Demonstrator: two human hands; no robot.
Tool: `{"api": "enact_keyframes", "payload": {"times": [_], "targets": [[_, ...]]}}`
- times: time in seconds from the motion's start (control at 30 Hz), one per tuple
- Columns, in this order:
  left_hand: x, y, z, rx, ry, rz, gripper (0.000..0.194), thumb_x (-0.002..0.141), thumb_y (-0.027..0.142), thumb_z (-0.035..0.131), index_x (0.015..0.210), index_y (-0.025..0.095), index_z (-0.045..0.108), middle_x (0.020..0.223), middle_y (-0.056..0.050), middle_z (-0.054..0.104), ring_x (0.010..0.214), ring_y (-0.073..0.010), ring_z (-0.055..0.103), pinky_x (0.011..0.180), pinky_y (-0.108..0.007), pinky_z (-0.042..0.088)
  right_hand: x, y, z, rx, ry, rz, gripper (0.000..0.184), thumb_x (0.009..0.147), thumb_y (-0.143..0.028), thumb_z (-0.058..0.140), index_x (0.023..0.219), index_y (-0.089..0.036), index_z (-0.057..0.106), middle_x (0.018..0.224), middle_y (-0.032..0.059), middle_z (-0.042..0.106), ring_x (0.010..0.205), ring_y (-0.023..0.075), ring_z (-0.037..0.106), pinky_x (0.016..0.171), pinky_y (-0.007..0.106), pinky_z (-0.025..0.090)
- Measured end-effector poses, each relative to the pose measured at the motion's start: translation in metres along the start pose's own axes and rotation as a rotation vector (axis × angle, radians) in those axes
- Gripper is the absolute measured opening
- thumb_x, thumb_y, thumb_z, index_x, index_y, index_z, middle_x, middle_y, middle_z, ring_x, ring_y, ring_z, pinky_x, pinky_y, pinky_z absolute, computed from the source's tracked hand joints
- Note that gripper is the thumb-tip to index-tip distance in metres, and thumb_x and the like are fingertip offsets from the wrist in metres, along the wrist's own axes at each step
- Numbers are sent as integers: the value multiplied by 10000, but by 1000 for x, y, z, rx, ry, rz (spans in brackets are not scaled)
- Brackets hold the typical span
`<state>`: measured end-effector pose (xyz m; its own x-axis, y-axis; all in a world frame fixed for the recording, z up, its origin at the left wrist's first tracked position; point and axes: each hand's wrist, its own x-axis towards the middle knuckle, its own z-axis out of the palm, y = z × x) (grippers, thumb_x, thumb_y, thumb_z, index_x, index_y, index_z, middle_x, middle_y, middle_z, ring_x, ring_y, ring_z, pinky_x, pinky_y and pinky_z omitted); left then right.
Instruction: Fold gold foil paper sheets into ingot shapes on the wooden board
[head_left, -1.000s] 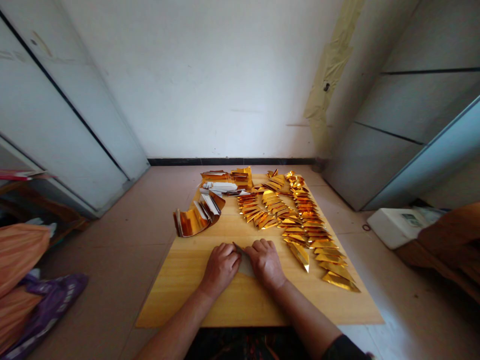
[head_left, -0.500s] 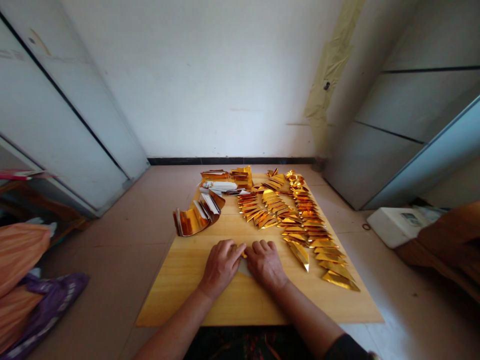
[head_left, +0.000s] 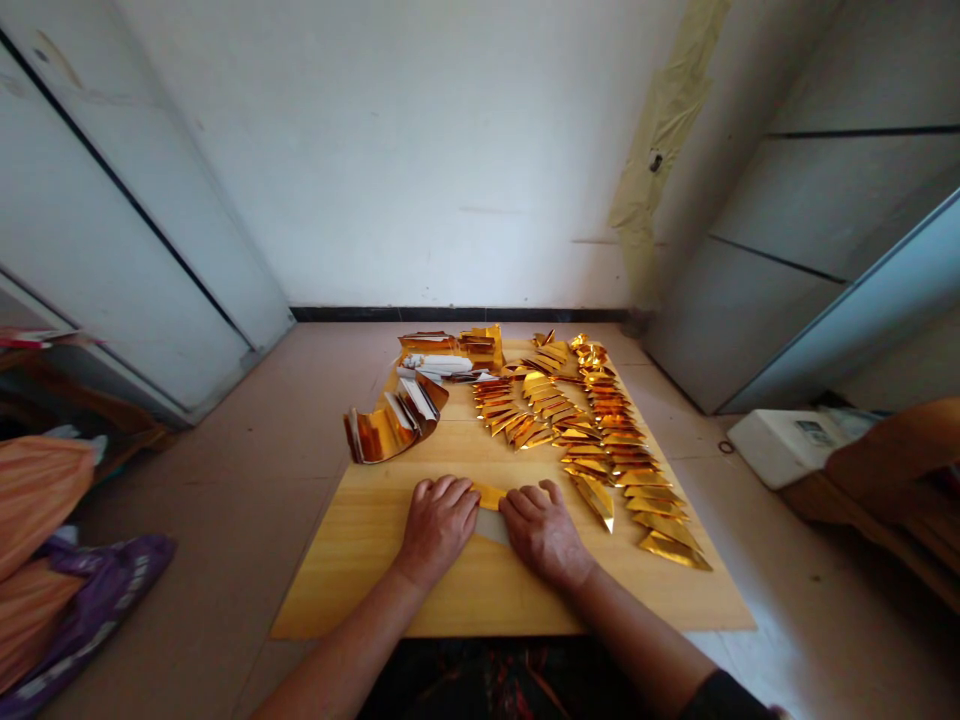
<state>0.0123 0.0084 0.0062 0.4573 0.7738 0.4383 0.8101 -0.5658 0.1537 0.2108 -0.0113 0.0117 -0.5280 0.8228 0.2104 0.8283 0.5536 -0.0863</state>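
Observation:
Close to the table's near middle, my left hand (head_left: 439,525) is closed on the left end of a folded strip of gold foil paper (head_left: 490,497). The fingers of my right hand (head_left: 541,525) are bent over the strip's other end, the thumb hidden. Between my wrists a flat greyish piece (head_left: 491,527) lies on the wood; I cannot tell whether it belongs to the strip. Right of my right hand lies a single folded gold paper piece (head_left: 594,500), pointed at its near end. A curled stack of gold foil sheets (head_left: 384,433) sits beyond my left hand.
Overlapping rows of folded gold papers (head_left: 619,420) run along the right of the wooden table (head_left: 352,590). More foil sheets (head_left: 480,345) and a white bundle (head_left: 431,364) lie at the back. A purple bag (head_left: 112,575) is on the floor at left, a white box (head_left: 784,448) at right.
My hands have moved slightly apart, and more of the gold strip shows between them. Earlier only a thin edge was visible. The view has tipped a little.

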Motion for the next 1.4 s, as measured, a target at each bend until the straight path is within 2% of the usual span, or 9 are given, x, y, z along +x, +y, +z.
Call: {"api": "enact_keyframes", "payload": {"times": [0.2, 0.43, 0.6, 0.77, 0.97, 1.13, 1.23, 1.3, 1.4], "targets": [[-3, 4, 0, 30, 25, -43, 207, 864, 205, 539, 1047, 253, 622, 1094, -47, 666, 1057, -224, 553, 910, -429, 343, -2, 0, -2, -7, -18, 0, 217, 922, -200, 438, 1110, -236, 542, 1017, 51, 610, 968, 202, 472, 948, 428, 244], [-5, 7, 2, 63, -16, -80, 286, 843, 173, 547, 1091, 297, 615, 1155, -48, 646, 1142, -275, 523, 966, -520, 315, 1, -4, -4, -19, -26, 14, 183, 912, -189, 456, 1055, -222, 565, 990, 51, 608, 942, 204, 482, 931, 423, 270], [-7, 6, 6, 96, -41, -75, 312, 850, 152, 519, 1116, 293, 600, 1190, -45, 634, 1188, -290, 486, 988, -558, 281, -2, -4, -1, -33, -9, 3, 245, 919, -190, 453, 1144, -215, 545, 1060, 74, 606, 966, 211, 494, 918, 427, 304], [-7, 6, 7, 96, -42, -73, 323, 847, 134, 509, 1114, 290, 601, 1202, -50, 632, 1193, -304, 483, 991, -567, 270, -8, -2, 9, -20, 20, -56, 315, 944, -175, 411, 1242, -229, 495, 1209, 76, 570, 1098, 208, 473, 1002, 465, 279], [-7, 3, 10, 91, -46, -27, 334, 861, 106, 474, 1128, 267, 593, 1232, -48, 616, 1215, -278, 477, 1018, -557, 251, -11, -1, 11, 2, -11, -102, 269, 949, -193, 425, 1197, -234, 519, 1150, 47, 608, 1106, 181, 499, 1062, 479, 251], [-2, 2, 12, 93, -46, -38, 325, 857, 108, 472, 1114, 260, 601, 1206, -45, 632, 1206, -270, 489, 1028, -547, 247, -5, 0, 0, 63, -33, -35, 241, 949, -184, 418, 1140, -251, 549, 1177, 35, 611, 1117, 174, 509, 1059, 481, 225], [7, 7, 12, 119, -55, -89, 279, 867, 158, 479, 1100, 240, 609, 1189, -63, 638, 1191, -292, 492, 1006, -560, 267, 10, -1, -8, 65, -58, 65, 187, 929, -194, 432, 1004, -229, 598, 1068, 31, 645, 1057, 180, 539, 1048, 495, 210], [15, 10, 12, 140, -72, -122, 261, 869, 203, 489, 1101, 223, 606, 1185, -76, 635, 1182, -303, 492, 991, -570, 280, 22, -4, -11, 47, -95, 133, 147, 901, -260, 484, 931, -205, 617, 982, 46, 655, 1000, 198, 557, 1031, 504, 227], [25, 11, 12, 173, -90, -182, 245, 862, 221, 503, 1077, 201, 618, 1171, -94, 636, 1157, -304, 504, 974, -576, 302, 37, -10, -9, -2, -118, 208, 177, 892, -258, 480, 958, -183, 626, 986, 80, 649, 1012, 219, 551, 1014, 494, 258]]}}
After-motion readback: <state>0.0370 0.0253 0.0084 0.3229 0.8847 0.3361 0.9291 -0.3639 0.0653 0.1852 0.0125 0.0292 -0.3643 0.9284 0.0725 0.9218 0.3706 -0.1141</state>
